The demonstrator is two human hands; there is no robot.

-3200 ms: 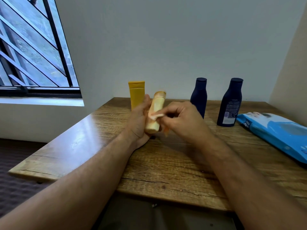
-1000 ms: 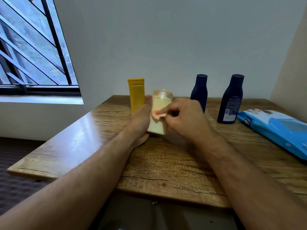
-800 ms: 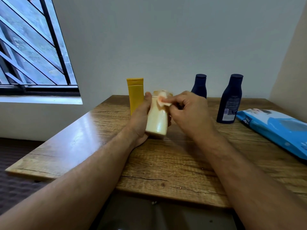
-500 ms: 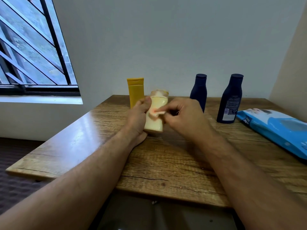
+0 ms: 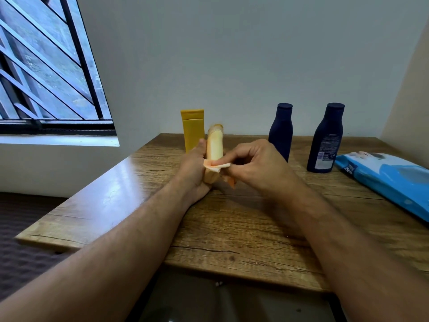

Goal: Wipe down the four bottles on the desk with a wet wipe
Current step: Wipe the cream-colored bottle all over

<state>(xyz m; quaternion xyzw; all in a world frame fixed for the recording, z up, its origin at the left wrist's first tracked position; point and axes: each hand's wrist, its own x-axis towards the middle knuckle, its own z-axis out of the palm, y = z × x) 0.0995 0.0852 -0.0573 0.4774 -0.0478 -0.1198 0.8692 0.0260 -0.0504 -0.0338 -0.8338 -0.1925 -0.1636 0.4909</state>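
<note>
Head view, the only one. Partly hidden: lower half of the cream bottle (image 5: 215, 147), covered by the left hand (image 5: 194, 167) and by the wet wipe (image 5: 216, 166). Base of the yellow tube (image 5: 193, 129) behind the left hand, not visible. Lower part of the left dark blue bottle (image 5: 281, 130) hidden behind the right hand (image 5: 257, 165). Blue wipes pack (image 5: 385, 180) cut off at the right border of the picture. Small print on the label of the right dark blue bottle (image 5: 326, 138) too small to read. Fingers of the left hand behind the bottle, not possible to see.

Cream bottle: pale yellow, narrow, with a rounded cap of similar colour on top, held nearly upright and a little tilted, above the wooden surface (image 5: 232, 219), in front of the yellow tube. Left hand wrapped around its lower part, thumb along the side. Right hand with fingers curled, pinching the small folded wet wipe, whitish with orange tint, pressed against the bottle side just above the left hand grip.

Count: four bottles in total, namely one cream in the hands, one yellow tube standing on its cap near the wall, two dark blue standing upright to the right, apart from each other. One wet wipe in use. One wipes pack lying flat on the surface at right, near the right blue bottle. One barred window (image 5: 46, 66) at the left.
</note>
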